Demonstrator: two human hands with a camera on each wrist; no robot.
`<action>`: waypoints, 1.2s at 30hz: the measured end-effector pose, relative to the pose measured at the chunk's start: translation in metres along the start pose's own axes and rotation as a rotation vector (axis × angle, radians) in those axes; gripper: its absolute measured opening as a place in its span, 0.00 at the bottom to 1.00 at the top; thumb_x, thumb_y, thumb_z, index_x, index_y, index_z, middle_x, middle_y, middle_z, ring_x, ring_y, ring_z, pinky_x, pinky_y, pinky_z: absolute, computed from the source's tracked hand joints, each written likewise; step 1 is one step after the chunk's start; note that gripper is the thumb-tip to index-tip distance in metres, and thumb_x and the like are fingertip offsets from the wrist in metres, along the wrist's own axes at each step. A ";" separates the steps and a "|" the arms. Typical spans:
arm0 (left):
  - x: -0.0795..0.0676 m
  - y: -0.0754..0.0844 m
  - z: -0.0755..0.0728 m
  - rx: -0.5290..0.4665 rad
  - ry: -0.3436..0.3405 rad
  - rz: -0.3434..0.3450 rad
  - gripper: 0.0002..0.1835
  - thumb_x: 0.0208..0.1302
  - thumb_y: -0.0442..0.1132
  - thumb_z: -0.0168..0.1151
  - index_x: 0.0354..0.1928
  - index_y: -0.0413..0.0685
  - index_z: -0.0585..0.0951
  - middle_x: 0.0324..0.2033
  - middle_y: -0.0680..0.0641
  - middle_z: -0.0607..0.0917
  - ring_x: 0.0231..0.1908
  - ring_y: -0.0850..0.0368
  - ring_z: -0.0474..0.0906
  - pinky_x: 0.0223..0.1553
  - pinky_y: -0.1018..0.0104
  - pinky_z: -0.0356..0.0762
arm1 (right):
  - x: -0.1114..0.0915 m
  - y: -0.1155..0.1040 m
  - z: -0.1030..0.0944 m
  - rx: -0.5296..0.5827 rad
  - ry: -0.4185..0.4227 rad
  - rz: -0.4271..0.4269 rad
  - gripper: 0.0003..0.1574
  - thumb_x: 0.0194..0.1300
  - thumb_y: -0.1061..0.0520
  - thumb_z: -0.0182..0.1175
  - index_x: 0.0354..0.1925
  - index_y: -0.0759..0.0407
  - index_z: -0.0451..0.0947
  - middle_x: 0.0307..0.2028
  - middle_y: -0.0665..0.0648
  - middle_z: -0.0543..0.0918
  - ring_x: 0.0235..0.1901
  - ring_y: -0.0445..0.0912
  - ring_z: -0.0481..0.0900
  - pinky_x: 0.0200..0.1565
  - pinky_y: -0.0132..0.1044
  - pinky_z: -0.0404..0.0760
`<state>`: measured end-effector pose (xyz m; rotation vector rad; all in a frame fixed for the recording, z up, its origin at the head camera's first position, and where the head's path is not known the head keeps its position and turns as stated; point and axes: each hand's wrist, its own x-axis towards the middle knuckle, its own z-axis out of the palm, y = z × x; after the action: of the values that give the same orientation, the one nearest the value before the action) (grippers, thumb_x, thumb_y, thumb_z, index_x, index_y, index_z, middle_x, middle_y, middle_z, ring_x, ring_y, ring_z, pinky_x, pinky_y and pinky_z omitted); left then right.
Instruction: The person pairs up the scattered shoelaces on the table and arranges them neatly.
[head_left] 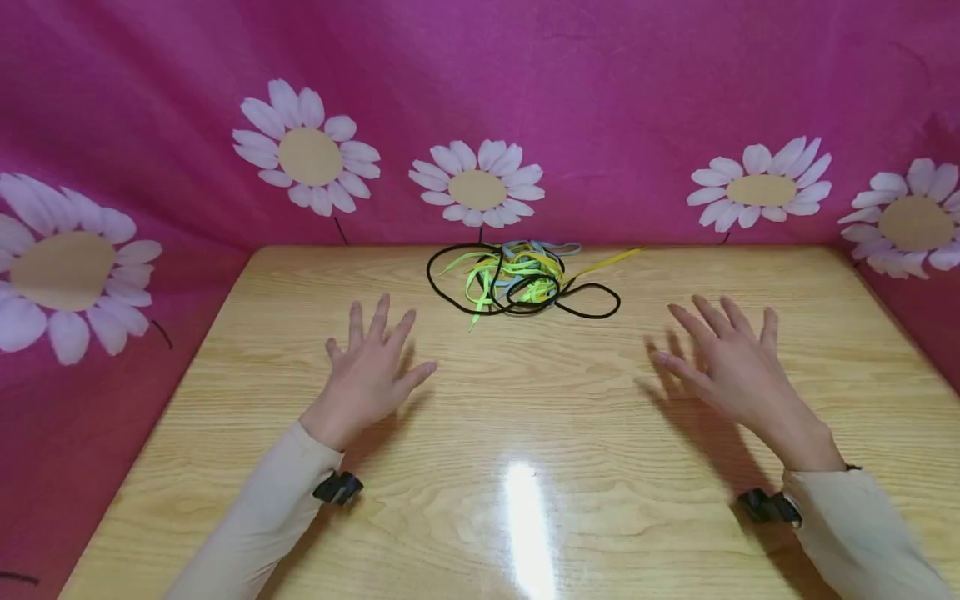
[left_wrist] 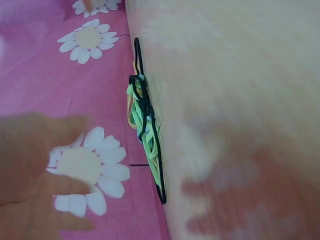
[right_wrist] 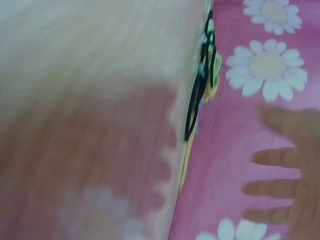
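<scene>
A tangled heap of laces (head_left: 525, 279) lies at the far edge of the table: neon yellow-green, yellow and light blue flat ones, with a black cord (head_left: 592, 314) looped over and around them. My left hand (head_left: 367, 375) hovers over the table, left of the heap and nearer to me, fingers spread and holding nothing. On the other side my right hand (head_left: 738, 371) is likewise raised with spread fingers, its shadow falling on the wood. Both wrist views show the heap (left_wrist: 145, 120) apart from the fingers.
The wood-grain table (head_left: 525, 400) has a bright light reflection near its front. A pink cloth (head_left: 600, 100) with white daisies hangs behind and at both sides. Each sleeved wrist carries a small black device (head_left: 339, 488).
</scene>
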<state>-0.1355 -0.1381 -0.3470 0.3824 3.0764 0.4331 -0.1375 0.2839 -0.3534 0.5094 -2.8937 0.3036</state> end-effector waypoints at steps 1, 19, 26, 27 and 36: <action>0.006 0.002 0.000 -0.006 0.020 0.040 0.36 0.68 0.57 0.56 0.70 0.43 0.65 0.72 0.33 0.53 0.69 0.26 0.45 0.52 0.22 0.55 | 0.005 -0.004 0.001 0.009 0.045 -0.049 0.38 0.63 0.45 0.63 0.65 0.61 0.68 0.61 0.71 0.70 0.62 0.69 0.64 0.60 0.73 0.46; 0.113 0.060 0.030 -0.019 0.093 0.285 0.10 0.65 0.35 0.61 0.47 0.43 0.83 0.43 0.44 0.83 0.44 0.48 0.81 0.38 0.53 0.80 | 0.101 -0.064 0.054 0.056 0.064 -0.241 0.12 0.58 0.64 0.64 0.42 0.56 0.84 0.35 0.58 0.83 0.37 0.55 0.82 0.34 0.53 0.78; 0.124 0.066 0.050 -0.045 0.086 0.249 0.11 0.65 0.34 0.60 0.47 0.44 0.83 0.46 0.44 0.82 0.46 0.47 0.80 0.39 0.51 0.80 | 0.121 -0.076 0.064 -0.002 0.049 -0.172 0.11 0.58 0.68 0.57 0.33 0.54 0.82 0.27 0.55 0.79 0.27 0.54 0.79 0.25 0.51 0.75; 0.125 0.067 0.051 -0.046 0.085 0.245 0.11 0.65 0.34 0.60 0.48 0.43 0.83 0.47 0.43 0.82 0.47 0.47 0.80 0.40 0.50 0.80 | 0.123 -0.077 0.064 -0.011 0.046 -0.156 0.12 0.57 0.69 0.56 0.31 0.54 0.81 0.26 0.55 0.78 0.26 0.54 0.79 0.23 0.51 0.74; 0.130 0.078 0.060 -0.036 0.103 0.251 0.12 0.66 0.37 0.62 0.49 0.44 0.83 0.47 0.43 0.81 0.47 0.48 0.80 0.42 0.52 0.79 | 0.130 -0.079 0.066 -0.037 0.021 -0.137 0.12 0.55 0.70 0.59 0.23 0.55 0.79 0.26 0.56 0.78 0.25 0.53 0.77 0.21 0.49 0.73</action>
<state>-0.2401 -0.0172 -0.3807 0.7743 3.1241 0.5289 -0.2394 0.1548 -0.3752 0.6901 -2.8209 0.2332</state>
